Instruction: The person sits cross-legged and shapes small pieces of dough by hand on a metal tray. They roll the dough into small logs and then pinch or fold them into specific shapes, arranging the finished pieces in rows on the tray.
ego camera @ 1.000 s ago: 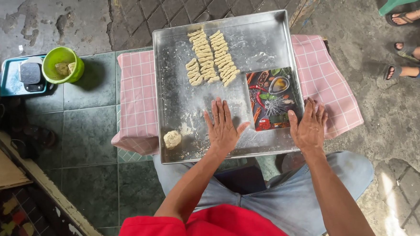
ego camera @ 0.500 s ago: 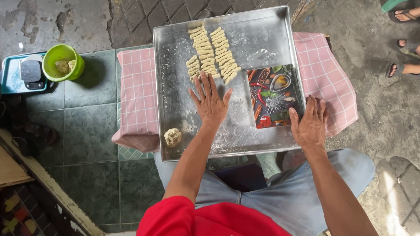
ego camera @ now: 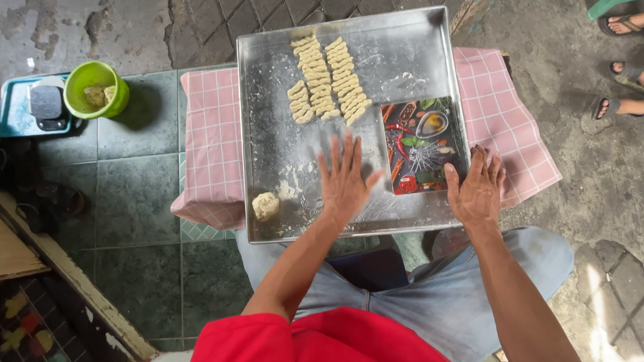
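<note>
My left hand lies palm down, fingers spread, on the floured middle of a square metal tray; anything under the palm is hidden. My right hand rests flat on the tray's right near rim, beside a colourful picture board lying in the tray. Two rows of short rolled dough pieces lie at the tray's far side. A small dough lump sits in the near left corner.
The tray sits on a pink checked cloth over my lap. A green bowl with dough and a teal tray with a scale stand on the tiled floor to the left. Other people's sandalled feet are at the right.
My left hand slid away from me toward the dough rows, then came back toward me over the floured tray. My right hand stayed on the rim.
</note>
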